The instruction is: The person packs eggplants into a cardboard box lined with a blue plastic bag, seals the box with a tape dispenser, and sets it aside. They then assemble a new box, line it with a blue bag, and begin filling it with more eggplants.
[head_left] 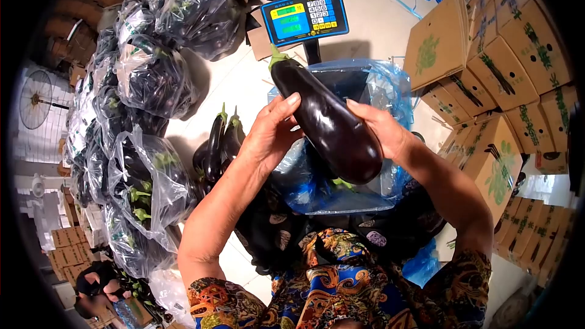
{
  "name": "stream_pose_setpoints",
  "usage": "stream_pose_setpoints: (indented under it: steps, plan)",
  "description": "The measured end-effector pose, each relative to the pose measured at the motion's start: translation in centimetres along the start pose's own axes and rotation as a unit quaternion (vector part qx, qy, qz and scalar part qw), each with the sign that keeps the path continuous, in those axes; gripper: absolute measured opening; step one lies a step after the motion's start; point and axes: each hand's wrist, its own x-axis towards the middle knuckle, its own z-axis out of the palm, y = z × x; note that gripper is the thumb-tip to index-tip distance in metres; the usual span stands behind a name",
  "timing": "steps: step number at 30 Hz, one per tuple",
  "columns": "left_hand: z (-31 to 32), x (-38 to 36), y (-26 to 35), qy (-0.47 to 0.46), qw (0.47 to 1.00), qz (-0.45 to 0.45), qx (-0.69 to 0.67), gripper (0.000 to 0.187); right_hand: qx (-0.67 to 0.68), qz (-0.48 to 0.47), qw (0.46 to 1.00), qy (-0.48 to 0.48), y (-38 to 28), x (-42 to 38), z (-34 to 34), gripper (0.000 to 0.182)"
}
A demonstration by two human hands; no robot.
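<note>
A large dark purple eggplant (326, 119) with a green stem is held up in both my hands, stem end pointing away from me. My left hand (271, 131) grips its left side and my right hand (381, 128) cups its right side. Directly below it sits a box lined with a blue plastic bag (390, 88), resting on a scale. The scale's blue display head (304, 17) with a keypad stands behind the eggplant's stem.
Clear plastic bags full of eggplants (152, 76) are piled along the left. A few loose eggplants (219, 143) lie on the floor. Stacked cardboard boxes (518, 55) fill the right side. Another person (97, 286) crouches at the lower left.
</note>
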Motion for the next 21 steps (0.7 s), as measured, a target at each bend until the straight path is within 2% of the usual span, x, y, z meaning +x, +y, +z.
stream_pose_setpoints:
  steps: [2,3,5,8,12,18,21]
  plan:
    - [-0.2,0.0,0.0,-0.059,0.997,0.028,-0.029,0.048,-0.055,0.015,0.998,0.005,-0.4,-0.7,1.2,0.048]
    - [-0.1,-0.2,0.3,-0.082,0.995,0.037,-0.033,0.051,-0.105,-0.005,0.994,-0.031,-0.7,-0.7,1.5,0.057]
    - [-0.5,-0.2,0.5,-0.122,0.991,0.049,-0.034,0.061,-0.167,-0.019,0.985,-0.032,-0.9,-0.9,1.7,0.06]
    - [-0.4,-0.4,0.4,-0.14,0.986,0.067,-0.052,0.064,-0.217,-0.026,0.975,-0.034,-1.3,-1.2,2.0,0.067]
    - [0.0,-0.6,0.6,-0.127,0.988,0.073,-0.047,0.069,-0.248,-0.043,0.967,-0.032,-1.6,-1.5,2.8,0.07]
    - [-0.2,-0.3,0.7,-0.114,0.989,0.099,0.011,0.076,-0.363,-0.097,0.927,0.004,-1.2,-1.6,3.1,0.068]
    - [1.0,-0.6,0.9,-0.093,0.986,0.138,0.024,0.075,-0.376,-0.118,0.919,0.017,-0.9,-1.5,3.1,0.066]
